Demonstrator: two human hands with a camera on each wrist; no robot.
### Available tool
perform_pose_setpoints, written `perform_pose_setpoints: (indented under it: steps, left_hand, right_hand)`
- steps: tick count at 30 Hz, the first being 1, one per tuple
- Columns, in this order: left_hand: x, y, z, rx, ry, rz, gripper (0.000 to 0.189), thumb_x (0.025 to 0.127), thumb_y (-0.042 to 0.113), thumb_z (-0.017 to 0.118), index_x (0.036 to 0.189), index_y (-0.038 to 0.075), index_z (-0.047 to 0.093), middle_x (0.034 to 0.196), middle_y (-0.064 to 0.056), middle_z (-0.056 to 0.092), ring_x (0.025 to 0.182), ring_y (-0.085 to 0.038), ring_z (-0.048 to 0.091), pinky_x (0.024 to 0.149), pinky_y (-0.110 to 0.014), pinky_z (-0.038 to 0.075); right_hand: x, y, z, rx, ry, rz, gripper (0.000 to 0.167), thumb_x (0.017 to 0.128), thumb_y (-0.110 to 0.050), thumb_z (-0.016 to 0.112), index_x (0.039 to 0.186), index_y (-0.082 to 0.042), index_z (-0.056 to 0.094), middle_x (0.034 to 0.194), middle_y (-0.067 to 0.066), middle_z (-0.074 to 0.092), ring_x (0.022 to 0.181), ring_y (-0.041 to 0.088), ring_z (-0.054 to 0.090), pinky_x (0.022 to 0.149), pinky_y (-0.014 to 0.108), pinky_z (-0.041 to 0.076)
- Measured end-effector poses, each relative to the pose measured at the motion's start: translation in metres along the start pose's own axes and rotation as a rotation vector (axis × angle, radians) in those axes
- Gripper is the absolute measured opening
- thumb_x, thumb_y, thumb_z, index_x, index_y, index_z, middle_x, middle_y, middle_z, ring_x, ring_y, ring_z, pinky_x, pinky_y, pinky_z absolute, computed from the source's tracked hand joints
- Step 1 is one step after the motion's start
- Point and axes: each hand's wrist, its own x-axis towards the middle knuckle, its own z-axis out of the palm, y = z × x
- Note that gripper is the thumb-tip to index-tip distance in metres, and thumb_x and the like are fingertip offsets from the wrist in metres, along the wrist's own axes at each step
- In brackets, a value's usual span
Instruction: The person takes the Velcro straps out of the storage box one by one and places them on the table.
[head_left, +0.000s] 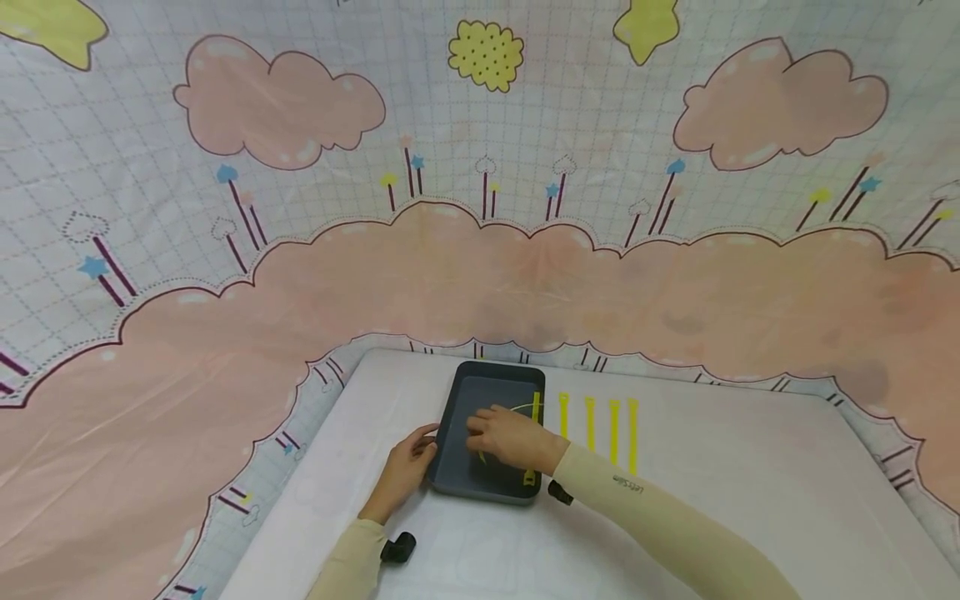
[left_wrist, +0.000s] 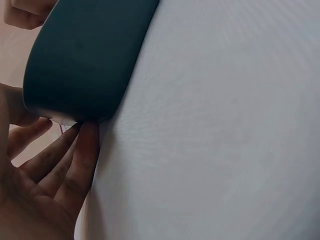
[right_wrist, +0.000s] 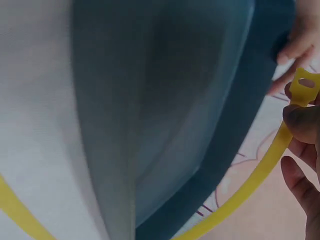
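Note:
A yellow slotted strap, which looks like a cable tie [right_wrist: 252, 182], is pinched near its slotted end between the thumb and fingers of my right hand [head_left: 513, 437]. That hand is over a dark grey tray [head_left: 480, 492], and the strap's band curves down past the tray in the right wrist view. Against the tray's left outer side rests my left hand [head_left: 405, 467], its fingers [left_wrist: 82, 160] fairly straight and touching the wall near the bottom edge. Another yellow strap [head_left: 529, 477] lies lengthwise along the tray's right inner side, partly hidden by my right hand.
Several more yellow straps [head_left: 633, 433] lie in a row on the white table [head_left: 750, 500], right of the tray, partly behind my right forearm. A patterned cloth [head_left: 525, 283] with clouds hangs behind the table. Each wrist bears a small black device [head_left: 399, 547].

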Motion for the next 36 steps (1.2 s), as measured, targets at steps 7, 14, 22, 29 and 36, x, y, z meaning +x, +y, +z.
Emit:
perform_pose_setpoints:
  steps: [7,14,22,29,36]
  left_hand:
    - [-0.003,0.001,0.0,-0.009,-0.002,-0.017,0.038,0.099,0.013,0.056,0.137,0.011,0.057,0.12,-0.016,0.069,0.111,-0.031,0.066,0.094,-0.047,0.053]
    - [-0.004,0.001,0.0,-0.01,-0.004,-0.022,0.038,0.1,0.014,0.055,0.137,0.012,0.057,0.121,-0.017,0.068,0.112,-0.032,0.066,0.094,-0.047,0.053]
    - [-0.004,-0.002,0.001,-0.01,0.001,-0.012,0.038,0.1,0.013,0.055,0.138,0.011,0.056,0.12,-0.016,0.069,0.112,-0.031,0.066,0.094,-0.047,0.053]
    - [-0.002,-0.004,0.002,-0.006,0.01,0.004,0.037,0.1,0.012,0.055,0.137,0.011,0.057,0.12,-0.017,0.069,0.112,-0.032,0.066,0.095,-0.047,0.053]
    - [0.0,-0.008,0.002,-0.014,0.012,0.025,0.037,0.099,0.013,0.056,0.137,0.012,0.057,0.12,-0.017,0.069,0.111,-0.031,0.066,0.094,-0.046,0.053]
  right_hand:
    - [-0.001,0.002,-0.013,0.048,0.078,0.04,0.022,0.089,-0.01,0.072,0.103,-0.027,0.072,0.11,-0.006,0.063,0.1,0.011,0.059,0.082,0.026,0.052]
    - [-0.004,0.003,-0.029,0.117,0.183,0.1,0.022,0.087,-0.007,0.072,0.098,-0.026,0.072,0.105,-0.006,0.063,0.093,0.01,0.059,0.079,0.023,0.052]
    - [-0.011,0.008,-0.044,0.171,0.353,0.148,0.034,0.083,0.005,0.071,0.102,-0.023,0.071,0.103,-0.003,0.062,0.089,0.01,0.061,0.077,0.021,0.053]
    - [-0.016,0.016,-0.053,0.294,0.51,0.228,0.027,0.085,0.004,0.071,0.106,-0.013,0.072,0.097,0.0,0.066,0.082,0.011,0.064,0.07,0.019,0.054]
    - [-0.021,0.02,-0.058,0.438,0.638,0.355,0.014,0.086,-0.007,0.073,0.098,-0.01,0.067,0.092,-0.001,0.069,0.08,0.009,0.067,0.069,0.02,0.055]
